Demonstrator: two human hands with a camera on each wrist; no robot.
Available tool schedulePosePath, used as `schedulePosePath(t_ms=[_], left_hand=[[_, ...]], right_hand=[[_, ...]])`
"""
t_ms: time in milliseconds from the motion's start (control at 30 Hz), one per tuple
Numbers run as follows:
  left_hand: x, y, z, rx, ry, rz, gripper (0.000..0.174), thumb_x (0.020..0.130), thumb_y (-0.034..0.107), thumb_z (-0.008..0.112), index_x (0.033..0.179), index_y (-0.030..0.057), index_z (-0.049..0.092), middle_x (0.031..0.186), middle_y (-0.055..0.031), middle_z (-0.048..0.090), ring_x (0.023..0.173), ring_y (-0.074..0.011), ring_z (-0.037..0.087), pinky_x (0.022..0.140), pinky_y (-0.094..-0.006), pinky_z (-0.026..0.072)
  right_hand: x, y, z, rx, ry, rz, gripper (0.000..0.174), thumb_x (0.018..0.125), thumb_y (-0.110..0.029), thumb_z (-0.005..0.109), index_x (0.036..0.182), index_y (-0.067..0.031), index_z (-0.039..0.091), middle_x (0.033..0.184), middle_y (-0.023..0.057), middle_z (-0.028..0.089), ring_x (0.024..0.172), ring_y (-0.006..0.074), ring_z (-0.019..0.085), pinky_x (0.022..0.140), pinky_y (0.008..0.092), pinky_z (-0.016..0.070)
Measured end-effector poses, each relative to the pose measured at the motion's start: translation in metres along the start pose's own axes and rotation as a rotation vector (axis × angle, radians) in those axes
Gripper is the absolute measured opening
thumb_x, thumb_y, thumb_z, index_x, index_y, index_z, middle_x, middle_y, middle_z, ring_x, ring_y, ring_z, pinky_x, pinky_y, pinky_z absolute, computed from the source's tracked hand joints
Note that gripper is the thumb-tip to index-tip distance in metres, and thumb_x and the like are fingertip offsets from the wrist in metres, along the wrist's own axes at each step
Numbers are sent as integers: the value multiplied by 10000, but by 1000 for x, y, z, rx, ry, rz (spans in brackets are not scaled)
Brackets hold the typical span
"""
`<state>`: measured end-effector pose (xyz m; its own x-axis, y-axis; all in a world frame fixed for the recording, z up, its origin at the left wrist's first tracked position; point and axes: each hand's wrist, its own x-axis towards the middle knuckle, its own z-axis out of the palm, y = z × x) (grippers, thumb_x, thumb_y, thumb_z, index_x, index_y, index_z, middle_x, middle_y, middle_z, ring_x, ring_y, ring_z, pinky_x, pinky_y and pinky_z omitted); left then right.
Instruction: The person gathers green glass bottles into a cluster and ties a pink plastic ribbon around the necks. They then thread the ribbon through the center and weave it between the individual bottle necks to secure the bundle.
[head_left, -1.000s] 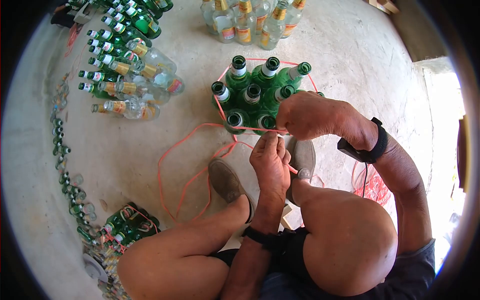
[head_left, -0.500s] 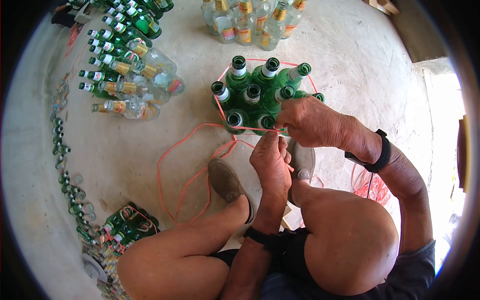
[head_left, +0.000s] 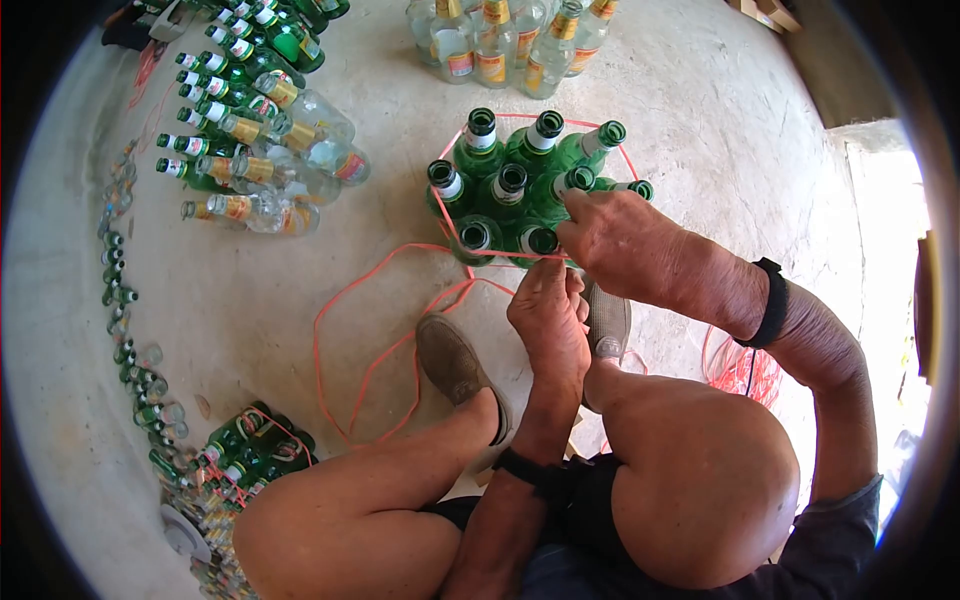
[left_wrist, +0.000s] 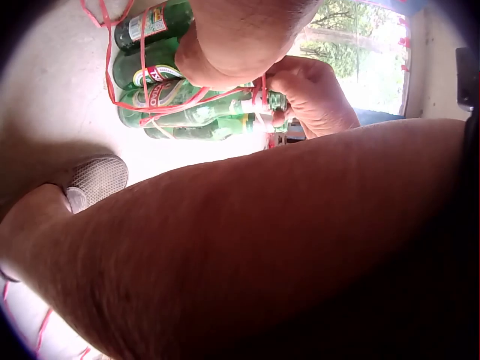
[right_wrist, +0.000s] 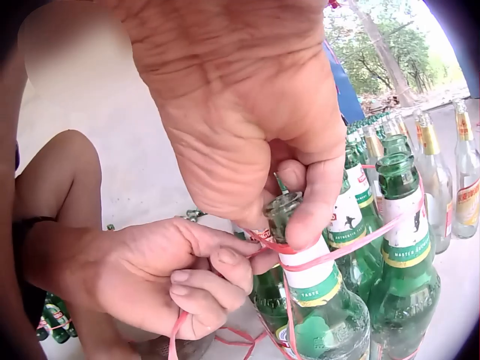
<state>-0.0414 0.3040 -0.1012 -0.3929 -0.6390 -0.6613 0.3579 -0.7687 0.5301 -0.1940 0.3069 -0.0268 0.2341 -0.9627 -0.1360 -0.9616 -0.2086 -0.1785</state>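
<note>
Head view: toward the left edge of the floor (head_left: 700, 125) are clear bottles (head_left: 328, 158); well in from it, pink twine (head_left: 515, 255) rings upright green bottles (head_left: 508, 198); the left hand (head_left: 550, 325), fingers curled, pinches the twine before them; the right hand (head_left: 632, 245), fingers bent, pinches it at a bottle neck (right_wrist: 283, 213).

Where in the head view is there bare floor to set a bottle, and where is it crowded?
Bare concrete floor shows right of the corded green bottles, beyond the right hand; a narrower strip separates the bundle from mixed bottles at left. Crowded: the bundle's near side, with left hand, shoes and pink cord.
</note>
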Motion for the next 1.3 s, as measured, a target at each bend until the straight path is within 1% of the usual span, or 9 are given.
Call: schedulePosePath(t_ms=[133,233,433,533,633,967,1133,1233,1300], left_hand=[[-1,1,3,24,10,-5,182,1047,163,714,892,69,699,747,45,567,567,-37,399,486,-235,331],[1,0,3,30,7,10,194,1047,175,720,887,68,696,740,41,570,564,-38,404,481,-233,339],[1,-1,2,48,-3,6,234,1048,214,738,870,76,678,740,42,574,568,-35,420,482,-232,343],[3,-3,2,46,-18,18,234,1051,215,736,868,81,676,739,44,573,568,-33,421,483,-230,343],[3,-5,3,36,-27,27,234,1054,215,733,866,88,675,737,44,575,567,-31,421,484,-228,342],[4,-6,6,12,-26,43,246,1049,231,746,855,99,670,741,48,585,585,-28,428,498,-230,350],[4,-5,7,14,-35,38,194,1046,237,754,923,92,716,767,41,590,641,-40,470,534,-235,372],[3,-6,7,12,-47,55,156,1047,221,752,968,86,742,777,35,591,661,-46,489,537,-235,376],[4,-9,6,13,-56,65,143,1048,209,749,986,80,750,777,33,589,663,-48,495,535,-234,377]], right_hand=[[5,-2,-10,-134,-144,-22,94,813,-81,739,858,-18,684,871,98,658,954,254,679,725,378,614],[6,-3,-17,-229,-154,-79,82,828,-89,734,861,-28,690,850,75,655,966,232,669,735,356,613],[6,-3,-23,-251,-153,-123,83,850,-90,731,884,-27,689,885,76,657,972,228,673,770,337,608],[10,0,-24,-271,-199,-150,85,858,-80,728,898,-16,688,915,89,654,964,239,690,771,347,612],[12,1,-30,-261,-165,-130,20,839,-98,736,838,-85,751,890,40,728,936,211,708,758,325,604],[9,6,-37,-265,-157,-170,32,847,-91,721,832,-102,748,911,61,712,952,227,720,772,338,599],[8,12,-48,-262,-168,-187,36,854,-94,714,826,-110,730,941,68,675,950,225,721,781,348,576],[11,14,-53,-225,-241,-178,23,846,-76,713,843,-91,730,958,82,662,962,242,721,793,376,581],[13,19,-54,-146,-191,-206,16,844,-51,711,831,-60,706,983,93,657,955,269,717,800,397,582]])
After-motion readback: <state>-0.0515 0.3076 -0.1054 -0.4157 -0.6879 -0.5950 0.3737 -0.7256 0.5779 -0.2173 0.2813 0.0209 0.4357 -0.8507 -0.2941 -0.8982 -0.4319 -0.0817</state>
